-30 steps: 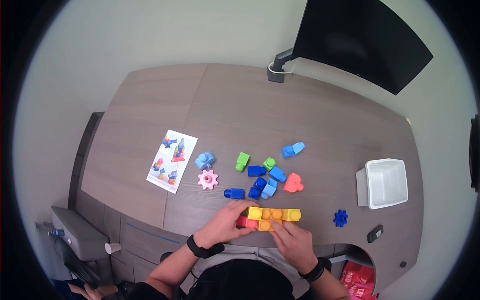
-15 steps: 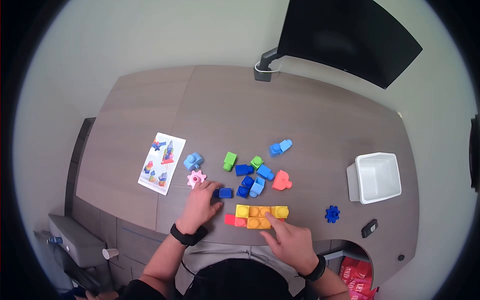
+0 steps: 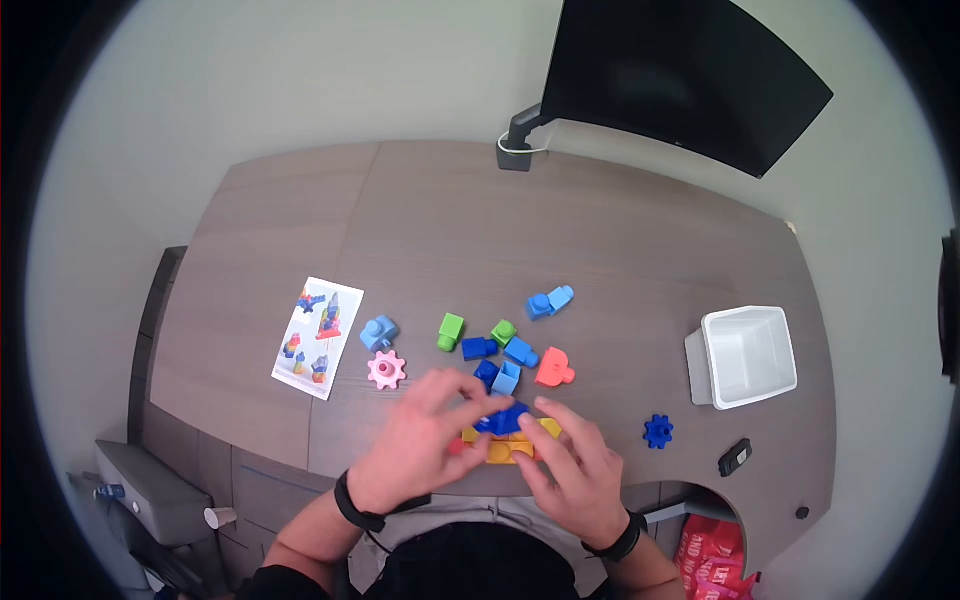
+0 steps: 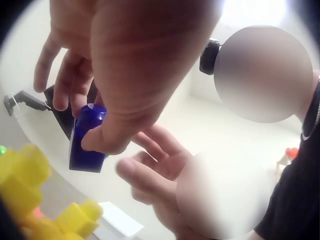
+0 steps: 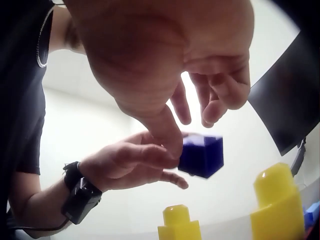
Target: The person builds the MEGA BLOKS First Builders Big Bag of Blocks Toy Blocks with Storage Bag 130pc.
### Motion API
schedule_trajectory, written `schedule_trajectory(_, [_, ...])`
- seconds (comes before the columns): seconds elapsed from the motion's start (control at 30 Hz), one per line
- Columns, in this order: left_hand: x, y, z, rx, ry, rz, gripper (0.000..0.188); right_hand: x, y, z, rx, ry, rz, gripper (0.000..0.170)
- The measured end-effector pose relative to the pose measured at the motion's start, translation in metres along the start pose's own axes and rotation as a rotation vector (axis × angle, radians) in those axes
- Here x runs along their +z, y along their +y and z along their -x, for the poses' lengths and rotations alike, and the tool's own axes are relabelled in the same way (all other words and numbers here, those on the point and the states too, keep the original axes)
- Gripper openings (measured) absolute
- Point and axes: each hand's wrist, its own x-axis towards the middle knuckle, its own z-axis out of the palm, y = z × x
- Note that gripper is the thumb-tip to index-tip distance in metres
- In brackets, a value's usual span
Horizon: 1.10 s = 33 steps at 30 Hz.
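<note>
In the head view, my left hand (image 3: 425,440) pinches a dark blue toy block (image 3: 504,419) over the row of yellow and orange blocks (image 3: 508,454). The left wrist view shows the same blue block (image 4: 86,150) between thumb and fingers, upright with its peg up. My right hand (image 3: 580,472) hovers on the block's right side, fingers loosely bent and apart. Its thumb (image 4: 127,167) shows a gap from the block in that view. Under the hands, a red block (image 3: 457,447) joins the row at its left end. Yellow pegs (image 5: 275,185) rise below in the right wrist view.
Beyond the hands lie loose blue and green blocks (image 3: 451,331), a coral block (image 3: 555,367) and a pink gear (image 3: 387,370). A picture sheet (image 3: 318,338) lies left. To the right are a blue gear (image 3: 658,432), a white bin (image 3: 707,375) and a small black device (image 3: 735,458).
My left hand left the row, reached left to the dark blue block and brought it back over the row. My right hand's fingertip has come off the row, and that hand is beside the block.
</note>
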Motion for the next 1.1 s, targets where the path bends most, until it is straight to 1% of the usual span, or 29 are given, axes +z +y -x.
schedule_trajectory(0.03, [0.003,0.003,-0.002,0.033,-0.001,0.006,0.048,0.000,-0.001,-0.004,-0.033,-0.011,0.024,0.053])
schedule_trajectory(0.1, [0.008,0.006,-0.004,0.099,-0.004,0.018,0.049,0.003,0.001,-0.005,-0.040,-0.009,0.046,0.050])
schedule_trajectory(0.13, [0.008,0.004,-0.007,0.119,0.032,0.024,0.051,0.005,0.004,-0.004,-0.043,-0.009,0.058,0.049])
schedule_trajectory(0.23, [0.009,-0.014,-0.013,-0.137,0.114,0.114,0.050,0.009,0.020,0.000,-0.006,0.086,0.039,0.048])
schedule_trajectory(0.27, [0.014,-0.032,-0.015,-0.143,0.144,0.033,0.040,0.010,0.024,0.003,0.051,0.116,-0.011,0.049])
schedule_trajectory(0.33, [0.020,-0.050,-0.020,-0.391,0.011,-0.033,0.036,0.012,0.028,0.003,0.160,0.182,-0.110,0.051])
schedule_trajectory(0.37, [0.025,-0.059,-0.024,-0.513,-0.053,-0.070,0.036,0.009,0.026,0.001,0.191,0.183,-0.096,0.051])
schedule_trajectory(0.4, [0.038,-0.074,-0.022,-0.457,-0.036,-0.136,0.043,0.003,0.021,0.000,0.226,0.183,-0.082,0.052])
schedule_trajectory(0.43, [0.044,-0.080,-0.026,-0.481,-0.107,-0.175,0.045,0.000,0.018,0.000,0.264,0.182,-0.068,0.052])
schedule_trajectory(0.5, [0.053,-0.086,-0.034,-0.528,-0.258,-0.252,0.049,0.004,0.022,0.005,0.264,0.151,-0.150,0.051])
schedule_trajectory(0.53, [0.058,-0.091,-0.035,-0.534,-0.274,-0.248,0.047,0.005,0.025,0.008,0.266,0.139,-0.188,0.051])
schedule_trajectory(0.6, [0.064,-0.098,-0.036,-0.540,-0.307,-0.239,0.044,0.004,0.029,0.011,0.239,0.124,-0.154,0.048])
schedule_trajectory(0.7, [0.062,-0.105,-0.027,-0.489,-0.163,-0.193,0.038,0.004,0.035,0.015,0.221,0.098,-0.161,0.047])
schedule_trajectory(0.73, [0.048,-0.090,-0.031,-0.536,-0.175,-0.131,0.030,0.004,0.037,0.016,0.217,0.089,-0.176,0.047])
schedule_trajectory(0.83, [0.013,-0.046,-0.032,-0.401,0.003,0.005,0.032,0.007,0.040,0.017,0.145,-0.008,-0.126,0.045])
schedule_trajectory(0.87, [0.005,-0.035,-0.030,-0.320,0.002,0.060,0.036,0.007,0.040,0.016,0.138,-0.023,-0.115,0.044])
schedule_trajectory(0.97, [0.003,-0.012,-0.022,-0.146,-0.108,0.158,0.037,0.012,0.038,0.013,0.106,-0.071,-0.076,0.043])
schedule_trajectory(1.0, [0.007,-0.006,-0.019,-0.204,-0.169,0.172,0.038,0.013,0.038,0.013,0.091,-0.083,-0.051,0.044])
schedule_trajectory(1.1, [0.023,-0.008,-0.015,-0.173,-0.265,0.041,0.038,0.016,0.041,0.017,0.089,-0.122,-0.030,0.043])
